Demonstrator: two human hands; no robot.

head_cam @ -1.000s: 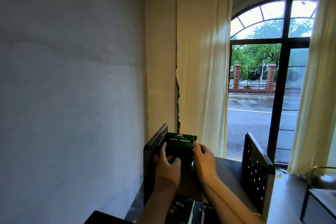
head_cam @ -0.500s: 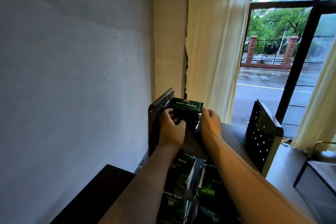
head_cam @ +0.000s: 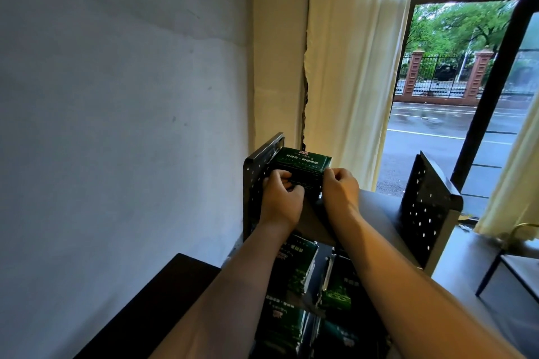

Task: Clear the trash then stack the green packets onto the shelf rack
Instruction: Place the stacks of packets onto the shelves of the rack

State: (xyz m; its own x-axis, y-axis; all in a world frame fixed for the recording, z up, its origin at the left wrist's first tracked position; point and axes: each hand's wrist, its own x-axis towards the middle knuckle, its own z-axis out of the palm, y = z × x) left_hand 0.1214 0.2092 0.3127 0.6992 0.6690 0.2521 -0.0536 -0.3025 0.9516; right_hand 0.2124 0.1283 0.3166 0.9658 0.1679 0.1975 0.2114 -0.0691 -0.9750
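Note:
A dark green packet stands upright on the top shelf of a black rack, against its left perforated side panel. My left hand grips the packet's left side with curled fingers. My right hand grips its right side. Below my forearms, more green packets lie on the lower shelves, partly hidden by my arms.
The rack's right perforated panel stands at the shelf's far end. A grey wall runs close on the left, and cream curtains hang behind the rack. A dark cabinet top sits lower left. A small table is at the right edge.
The view has tilted down, bringing the lower shelves and their packets into sight. Both hands stay on the upright packet, now set closer against the left panel.

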